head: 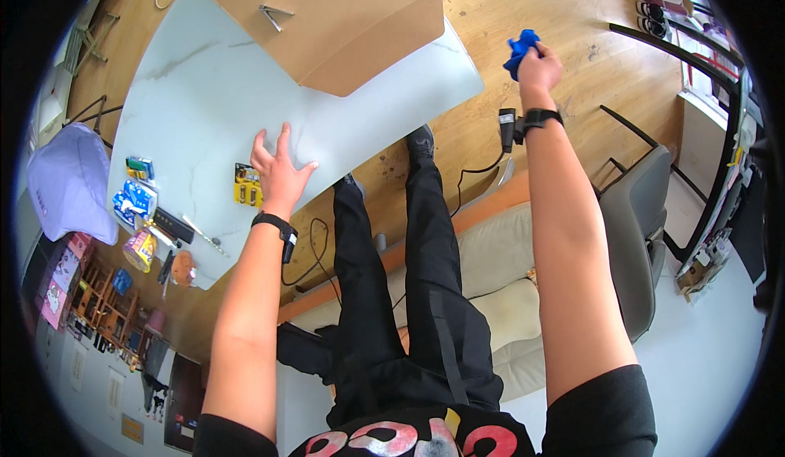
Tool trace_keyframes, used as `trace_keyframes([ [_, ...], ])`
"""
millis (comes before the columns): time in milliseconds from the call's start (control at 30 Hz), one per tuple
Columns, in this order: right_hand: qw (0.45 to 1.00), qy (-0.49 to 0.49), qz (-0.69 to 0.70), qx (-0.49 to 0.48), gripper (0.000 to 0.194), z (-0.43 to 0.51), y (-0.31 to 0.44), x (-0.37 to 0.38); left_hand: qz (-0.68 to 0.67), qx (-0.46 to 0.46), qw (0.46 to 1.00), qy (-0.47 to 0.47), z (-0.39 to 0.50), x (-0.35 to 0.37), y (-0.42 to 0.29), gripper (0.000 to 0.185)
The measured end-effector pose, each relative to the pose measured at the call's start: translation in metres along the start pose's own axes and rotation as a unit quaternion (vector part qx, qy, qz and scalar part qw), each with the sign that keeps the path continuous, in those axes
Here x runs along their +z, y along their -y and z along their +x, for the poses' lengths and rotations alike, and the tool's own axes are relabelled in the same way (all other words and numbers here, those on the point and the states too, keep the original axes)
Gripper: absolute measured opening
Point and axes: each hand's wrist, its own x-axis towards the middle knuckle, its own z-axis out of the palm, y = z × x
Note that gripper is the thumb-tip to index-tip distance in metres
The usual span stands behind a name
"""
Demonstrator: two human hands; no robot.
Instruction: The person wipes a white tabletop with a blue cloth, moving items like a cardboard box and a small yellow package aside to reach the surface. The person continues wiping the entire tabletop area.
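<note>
My right hand [541, 72] is out to the right, past the table's edge and above the wooden floor. Its fingers are closed on a crumpled blue cloth [520, 52]. Fingers spread and holding nothing, my left hand [279, 172] is over the white marble-patterned table [184, 107]; whether it touches the surface I cannot tell. Partly hidden by that hand is a yellow-and-black blister pack of batteries [245, 190]. Farther up the table lies a large cardboard box [343, 21] with a small V-shaped metal piece [276, 15] on it.
At the table's left end lie a blue-and-white packet [134, 201], a black case [173, 225], a thin silver rod [205, 236] and a brown item [183, 267]. A lilac-covered chair back [70, 181] stands beyond. Rightward are a grey chair [635, 236] and a cream sofa [497, 261]. Cables [472, 172] hang from both wrist straps.
</note>
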Motion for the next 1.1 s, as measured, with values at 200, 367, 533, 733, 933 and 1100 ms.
trace_keyframes([
  [200,0.961,0.098,0.021,-0.259,0.028,-0.092,0.045,-0.035,0.002,0.002,1.0,0.005,0.0,0.0,0.001,0.102],
  [367,0.828,0.331,-0.033,-0.451,0.052,-0.204,0.064,-0.002,-0.011,-0.004,1.0,0.006,0.001,0.001,0.001,0.099],
  [533,0.763,0.491,-0.014,-0.421,0.043,-0.294,0.084,0.032,-0.01,0.012,1.0,-0.016,-0.002,0.006,0.005,0.099],
  [733,0.75,0.455,-0.001,-0.48,0.023,-0.347,0.077,0.051,-0.023,0.047,0.997,-0.048,-0.001,0.011,0.009,0.096],
  [933,0.9,0.287,0.027,-0.327,0.03,-0.184,0.034,0.02,-0.065,0.05,0.997,-0.007,0.001,0.0,0.013,0.085],
  [1100,0.942,0.149,-0.104,-0.283,0.033,-0.147,0.045,0.01,-0.119,0.034,0.992,0.019,-0.001,-0.007,0.023,0.081],
])
